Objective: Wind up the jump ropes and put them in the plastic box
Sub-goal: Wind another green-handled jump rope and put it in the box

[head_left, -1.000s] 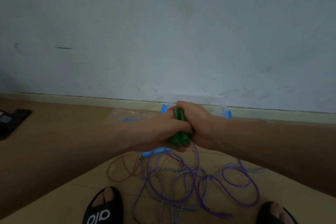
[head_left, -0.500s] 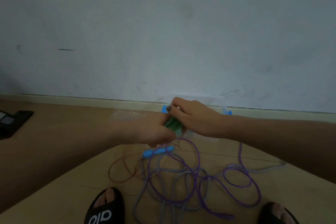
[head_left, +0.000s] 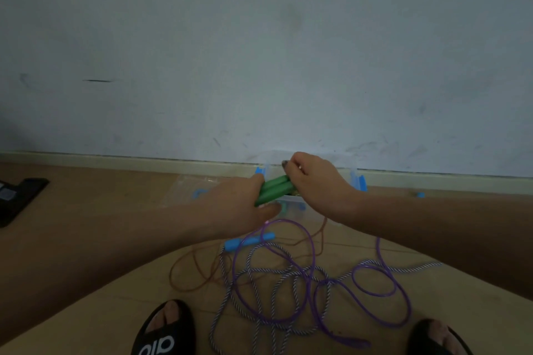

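While the left hand (head_left: pixel 242 204) grips the green handles (head_left: pixel 274 190), the right hand (head_left: pixel 314 181) — fingers curled — pinches their far end over the plastic box (head_left: pixel 357 181).

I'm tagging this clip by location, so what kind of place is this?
Probably a room in a home: a bare, scuffed painted wall meets a tan wood-look floor at a baseboard, and jump ropes lie loose by slippered feet.

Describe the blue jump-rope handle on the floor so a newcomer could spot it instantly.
Start at the wooden floor in front of the wall's baseboard, where a tangle of ropes lies between the person's two black sandals. At the tangle's far edge, just below the left hand, lies the blue handle, slightly tilted. It is the only solid blue bar there; the purple rope and striped rope around it are thin cords.
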Demonstrator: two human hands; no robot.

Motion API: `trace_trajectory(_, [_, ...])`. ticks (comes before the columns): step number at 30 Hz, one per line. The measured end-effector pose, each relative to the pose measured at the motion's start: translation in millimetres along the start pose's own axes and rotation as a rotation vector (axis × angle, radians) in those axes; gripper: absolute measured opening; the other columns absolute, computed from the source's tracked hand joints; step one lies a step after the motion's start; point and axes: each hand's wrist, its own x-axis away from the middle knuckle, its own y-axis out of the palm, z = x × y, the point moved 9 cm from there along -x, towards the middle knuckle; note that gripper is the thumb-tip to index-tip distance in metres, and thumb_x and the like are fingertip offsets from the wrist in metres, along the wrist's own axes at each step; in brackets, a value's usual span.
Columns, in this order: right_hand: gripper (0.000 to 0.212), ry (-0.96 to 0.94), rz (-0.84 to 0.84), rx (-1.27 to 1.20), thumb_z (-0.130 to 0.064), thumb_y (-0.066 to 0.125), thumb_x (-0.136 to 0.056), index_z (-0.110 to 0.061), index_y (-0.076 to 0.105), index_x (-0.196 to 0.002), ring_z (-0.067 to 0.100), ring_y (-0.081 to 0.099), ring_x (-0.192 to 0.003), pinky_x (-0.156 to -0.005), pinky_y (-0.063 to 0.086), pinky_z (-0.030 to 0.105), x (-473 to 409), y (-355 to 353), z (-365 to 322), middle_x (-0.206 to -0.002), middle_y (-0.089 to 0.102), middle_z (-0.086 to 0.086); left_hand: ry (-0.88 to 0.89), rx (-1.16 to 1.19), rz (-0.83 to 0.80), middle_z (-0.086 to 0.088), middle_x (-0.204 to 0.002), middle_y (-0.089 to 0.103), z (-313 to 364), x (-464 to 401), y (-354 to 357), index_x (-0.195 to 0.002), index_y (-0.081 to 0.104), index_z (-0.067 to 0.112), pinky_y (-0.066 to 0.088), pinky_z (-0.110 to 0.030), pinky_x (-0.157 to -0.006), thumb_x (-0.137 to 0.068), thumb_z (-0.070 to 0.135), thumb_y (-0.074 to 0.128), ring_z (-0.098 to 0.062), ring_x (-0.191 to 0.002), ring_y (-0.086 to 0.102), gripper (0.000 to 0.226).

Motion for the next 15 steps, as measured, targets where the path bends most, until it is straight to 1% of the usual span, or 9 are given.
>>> trace_trajectory(3, [0.034,0.004,0.039,-0.005,-0.03,0.043,-0.102,-0.013,0.047,-0.073,0.013,0.043,-0.06,-0.052,0.031,0.024,-1,-1,0,-0.066,0.048,-0.001,-0.039,0.012,-0.003,0.004,-0.073,0.052,1,-4,2,-0.091,0.051,0.018,0.034,-0.028,-0.055,-0.095,0.05,0.05,-0.016,-0.066,0.053,0.033])
trace_trajectory(6, [0.036,0.018,0.06,-0.021,-0.029,0.043,-0.102,-0.015,0.044,-0.069,0.011,0.041,-0.058,-0.05,0.03,0.022,-2,-3,0,-0.064,0.046,-0.001,-0.047,-0.053,0.053,0.005,-0.07,0.051,1,-5,-5,-0.087,0.051,0.02,0.037,-0.03,-0.056,-0.094,0.052,0.049,-0.016,-0.066,0.053,0.033])
trace_trajectory(8, [0.037,0.04,0.063,-0.039,-0.029,0.042,-0.102,-0.016,0.041,-0.067,0.011,0.04,-0.057,-0.05,0.029,0.023,-1,-1,2,-0.064,0.045,-0.001,-0.05,-0.103,0.07,0.004,-0.072,0.053,0,-5,-8,-0.088,0.051,0.021,0.039,-0.03,-0.057,-0.094,0.056,0.047,-0.016,-0.067,0.054,0.035])
trace_trajectory(10, [0.037,0.06,0.073,-0.037,-0.028,0.041,-0.103,-0.016,0.041,-0.068,0.01,0.04,-0.057,-0.05,0.028,0.023,0,1,3,-0.065,0.045,-0.001,-0.04,-0.127,0.06,0.003,-0.078,0.057,2,-5,-7,-0.092,0.051,0.021,0.043,-0.032,-0.063,-0.093,0.059,0.046,-0.018,-0.072,0.058,0.038])
trace_trajectory(12, [0.036,0.078,0.083,-0.018,-0.028,0.04,-0.103,-0.016,0.042,-0.068,0.01,0.041,-0.058,-0.05,0.028,0.022,1,2,4,-0.065,0.045,0.0,-0.042,-0.114,0.051,0.002,-0.08,0.06,3,-5,-5,-0.092,0.051,0.021,0.047,-0.033,-0.067,-0.092,0.061,0.045,-0.018,-0.073,0.059,0.041])
trace_trajectory(15, [0.037,0.094,0.087,-0.025,-0.027,0.04,-0.103,-0.016,0.04,-0.068,0.009,0.04,-0.058,-0.049,0.027,0.02,1,3,6,-0.065,0.044,-0.001,-0.042,-0.08,0.049,0.001,-0.08,0.06,3,-8,-1,-0.09,0.052,0.02,0.049,-0.035,-0.069,-0.091,0.063,0.045,-0.018,-0.072,0.06,0.043])
